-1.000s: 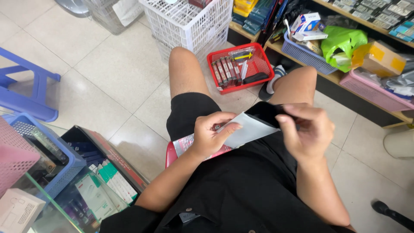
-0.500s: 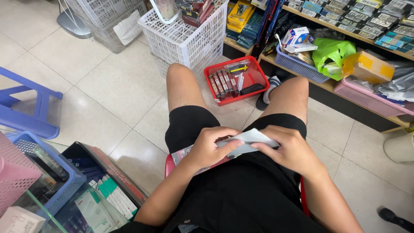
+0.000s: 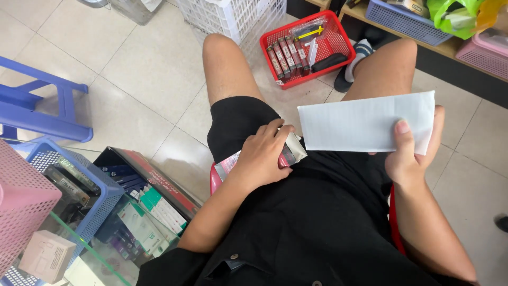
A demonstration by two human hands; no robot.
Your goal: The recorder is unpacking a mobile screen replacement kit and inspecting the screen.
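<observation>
I sit on a red stool (image 3: 214, 179) in black shorts, looking down at my lap. My left hand (image 3: 262, 156) grips a flat pink and grey packet (image 3: 290, 153) that lies across my left thigh. My right hand (image 3: 410, 153) holds up a white folded sheet of paper (image 3: 365, 123) by its right end, thumb on top, above my right thigh. The two hands are apart, and the paper's left edge hangs just right of the packet.
A red basket (image 3: 333, 37) of small packaged items sits on the tiled floor between my knees. A white crate (image 3: 233, 16) stands behind it. A blue stool (image 3: 42, 106) stands at left. Blue basket (image 3: 84, 175), pink basket (image 3: 24, 204), boxes under glass lie at lower left. Shelf baskets (image 3: 407, 18) run along the top right.
My hands were together on the packet and paper. Now my right hand has drawn the white sheet out to the right and unfolded it; my left hand keeps the packet on my thigh.
</observation>
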